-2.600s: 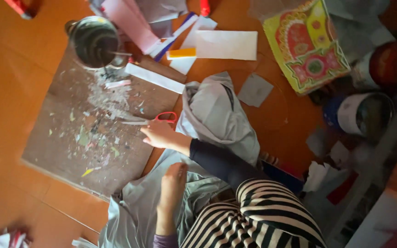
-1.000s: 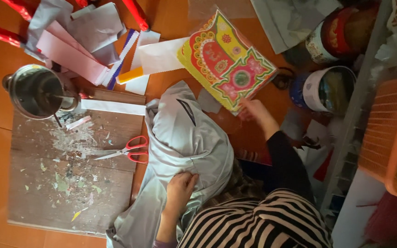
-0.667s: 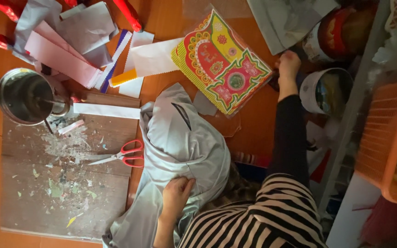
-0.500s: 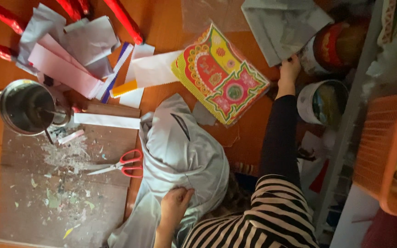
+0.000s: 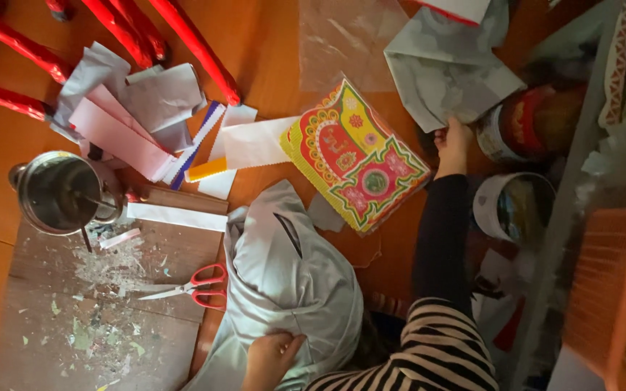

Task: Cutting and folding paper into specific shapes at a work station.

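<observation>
Reaching to 1 o'clock, the right hand [image 5: 452,145] closes its grip on the folded grey paper sheet [image 5: 449,69] beside the ornate red-and-yellow card [image 5: 353,156], while the left hand [image 5: 269,358] pinches grey cloth [image 5: 288,282] at 6 o'clock; drawing it back seems next.

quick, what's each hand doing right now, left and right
Left hand: fingers curled, resting on the grey cloth; a real grip cannot be told.
Right hand: reached out, touching the grey paper; grip cannot be told.
</observation>
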